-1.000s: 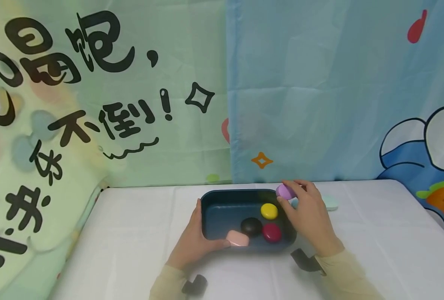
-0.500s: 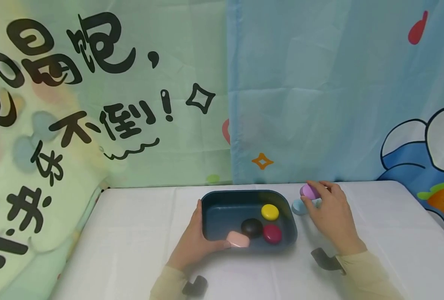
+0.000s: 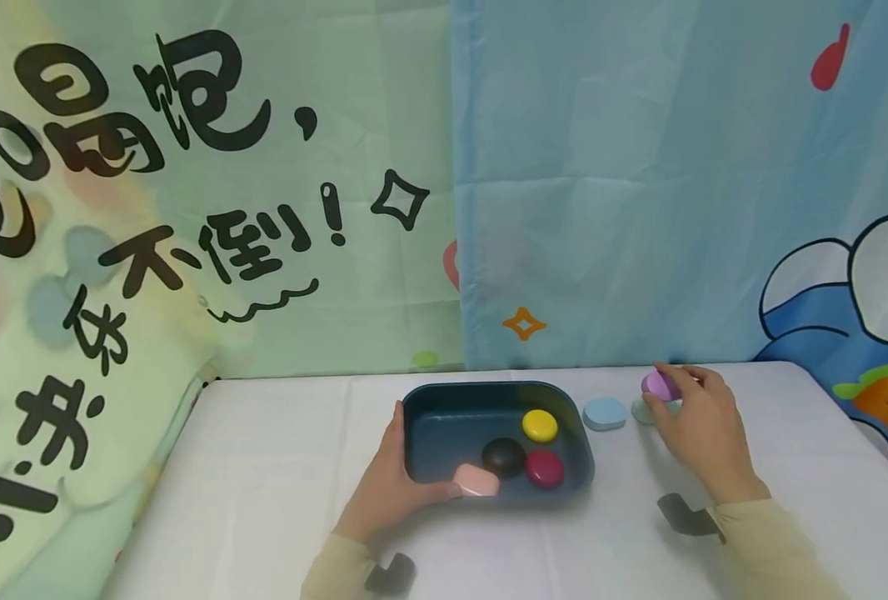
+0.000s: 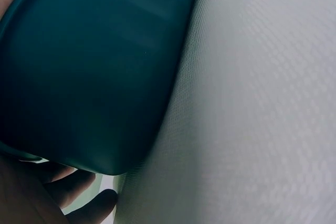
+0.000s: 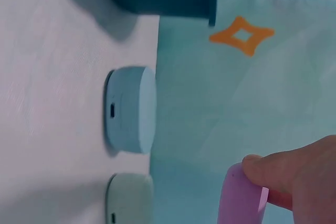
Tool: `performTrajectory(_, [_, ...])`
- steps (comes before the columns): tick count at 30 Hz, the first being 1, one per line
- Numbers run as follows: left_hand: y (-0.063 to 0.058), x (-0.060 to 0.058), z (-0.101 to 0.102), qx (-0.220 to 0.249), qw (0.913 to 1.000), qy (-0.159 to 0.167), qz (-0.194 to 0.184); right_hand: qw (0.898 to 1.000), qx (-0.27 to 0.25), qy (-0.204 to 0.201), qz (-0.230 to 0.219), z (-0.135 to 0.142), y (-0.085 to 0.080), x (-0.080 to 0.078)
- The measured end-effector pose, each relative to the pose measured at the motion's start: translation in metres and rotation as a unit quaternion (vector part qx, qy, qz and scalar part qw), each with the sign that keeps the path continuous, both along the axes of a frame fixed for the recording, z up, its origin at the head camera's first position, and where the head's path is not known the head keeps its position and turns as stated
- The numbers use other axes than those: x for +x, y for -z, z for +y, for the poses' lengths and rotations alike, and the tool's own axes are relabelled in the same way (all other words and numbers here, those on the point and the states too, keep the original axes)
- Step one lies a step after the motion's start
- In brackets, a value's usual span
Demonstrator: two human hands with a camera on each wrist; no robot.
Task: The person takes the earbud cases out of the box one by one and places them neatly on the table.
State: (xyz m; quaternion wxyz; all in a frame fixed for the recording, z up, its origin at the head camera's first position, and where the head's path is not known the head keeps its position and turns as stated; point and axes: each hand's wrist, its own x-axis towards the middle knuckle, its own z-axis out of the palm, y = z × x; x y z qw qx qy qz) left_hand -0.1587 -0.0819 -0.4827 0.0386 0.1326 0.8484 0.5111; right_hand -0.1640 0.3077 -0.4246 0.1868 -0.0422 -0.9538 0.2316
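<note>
My left hand (image 3: 387, 479) grips the left end of a dark blue tray (image 3: 444, 429), its thumb along the near rim beside a pale pink case (image 3: 476, 480). In the left wrist view, fingers curl past the corner of the tray (image 4: 94, 66). Fingers and thumb of my right hand (image 3: 706, 429) pinch a purple earbud case (image 3: 657, 385), raised above the table. Below it a pale green case (image 3: 642, 412) is partly hidden by that hand. A light blue case (image 5: 130, 109) with a small dark slot sits on the table between tray and green case.
Inside the tray lie a yellow rounded piece (image 3: 539, 426), a black one (image 3: 503, 457) and a dark red one (image 3: 545, 467). White cloth covers the table (image 3: 264, 500). A printed curtain (image 3: 601, 208) hangs right behind the table's far edge.
My right hand has carried the purple earbud case rightward, from the tray's far right corner to over the green case. The light blue case has come into full view. Left hand and tray stay put.
</note>
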Motion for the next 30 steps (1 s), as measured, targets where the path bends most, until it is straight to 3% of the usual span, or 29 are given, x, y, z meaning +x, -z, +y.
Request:
performTrajectory(6, [0.000, 0.000, 0.001, -0.001, 1.0000, -0.001, 0.002, 0.998, -0.004, 0.022, -0.064, 0.017, 0.005, -0.006])
performTrajectory(11, [0.000, 0.001, 0.001, -0.005, 1.0000, -0.001, -0.005, 0.995, -0.007, 0.038, -0.090, 0.029, 0.009, -0.011])
performTrajectory(30, [-0.002, 0.000, 0.000, -0.008, 1.0000, 0.002, -0.001, 0.990, -0.014, 0.063, -0.122, 0.057, 0.026, -0.017])
